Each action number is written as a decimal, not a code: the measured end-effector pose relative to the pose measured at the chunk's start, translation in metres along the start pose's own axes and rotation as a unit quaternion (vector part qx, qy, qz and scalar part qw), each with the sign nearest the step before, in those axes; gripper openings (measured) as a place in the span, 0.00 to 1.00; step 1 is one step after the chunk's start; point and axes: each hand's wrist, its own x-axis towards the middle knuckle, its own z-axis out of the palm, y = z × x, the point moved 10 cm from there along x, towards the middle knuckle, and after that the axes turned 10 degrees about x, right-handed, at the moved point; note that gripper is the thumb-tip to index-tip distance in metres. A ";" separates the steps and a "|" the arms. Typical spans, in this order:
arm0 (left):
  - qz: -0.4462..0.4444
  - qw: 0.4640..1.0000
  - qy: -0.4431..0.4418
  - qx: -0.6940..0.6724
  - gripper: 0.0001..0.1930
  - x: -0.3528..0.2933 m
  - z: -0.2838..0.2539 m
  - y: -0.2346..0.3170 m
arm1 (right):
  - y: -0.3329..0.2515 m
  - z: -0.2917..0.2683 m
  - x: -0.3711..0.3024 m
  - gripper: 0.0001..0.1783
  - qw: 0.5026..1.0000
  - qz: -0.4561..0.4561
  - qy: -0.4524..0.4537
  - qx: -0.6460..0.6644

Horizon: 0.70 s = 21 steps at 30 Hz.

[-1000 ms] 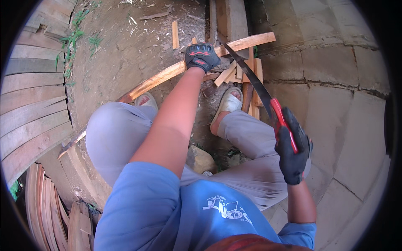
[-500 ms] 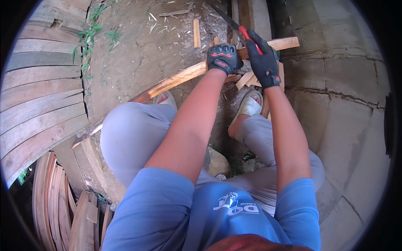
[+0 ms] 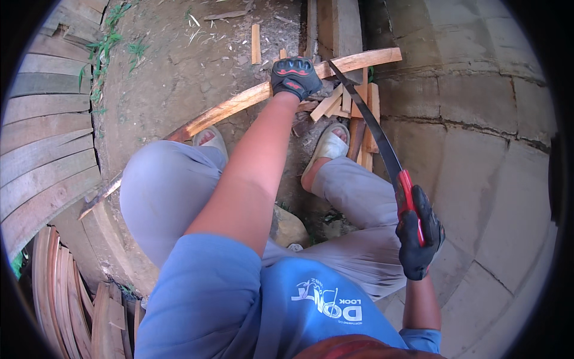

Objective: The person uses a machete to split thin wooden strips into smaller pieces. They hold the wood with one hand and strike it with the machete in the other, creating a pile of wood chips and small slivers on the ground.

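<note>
A long wooden strip (image 3: pixel 233 106) runs slantwise from low on the left, past my knee, to the upper right. Gloved in black with red trim, my left hand (image 3: pixel 295 78) is closed round it near its right part. My right hand (image 3: pixel 420 233), also gloved, has drawn back beside my right thigh and grips the red handle of a curved pruning saw (image 3: pixel 378 128). The dark blade reaches up and left from that handle. Its tip end lies at the strip, just right of my left hand; whether the teeth have cut in cannot be seen.
Short cut wood pieces (image 3: pixel 335 103) lie under the strip by my right sandal (image 3: pixel 329 143). A concrete post (image 3: pixel 348 30) rises beyond it. Block paving (image 3: pixel 472 179) spreads on the right, stacked boards (image 3: pixel 60 293) stand lower left, and a stone (image 3: pixel 289 227) sits between my legs.
My right hand has pulled the saw back toward my body, from beside the strip to near my thigh. My left hand keeps its hold on the strip. The whole view has shifted slightly.
</note>
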 end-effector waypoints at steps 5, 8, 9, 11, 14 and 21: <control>-0.013 1.000 -0.014 -0.013 0.21 -0.005 0.007 -0.016 | -0.004 0.103 0.134 0.22 0.989 -0.148 -0.005 0.024; -0.002 1.000 -0.008 -0.013 0.19 -0.004 -0.005 -0.008 | 0.006 0.176 0.238 0.21 0.985 -0.143 0.032 0.094; 0.009 1.000 -0.018 -0.018 0.19 -0.007 -0.004 0.000 | 0.007 0.190 0.266 0.23 0.988 -0.134 0.048 0.062; -0.005 0.999 -0.018 -0.034 0.19 -0.008 -0.001 -0.002 | 0.009 0.213 0.297 0.25 0.990 -0.111 0.064 0.058; 0.007 0.999 -0.021 -0.026 0.19 -0.008 0.002 -0.004 | 0.016 0.214 0.295 0.24 0.991 -0.086 0.039 0.090; -0.007 1.000 -0.028 -0.007 0.23 -0.001 0.006 -0.013 | 0.004 0.105 0.151 0.25 0.995 -0.082 -0.011 0.059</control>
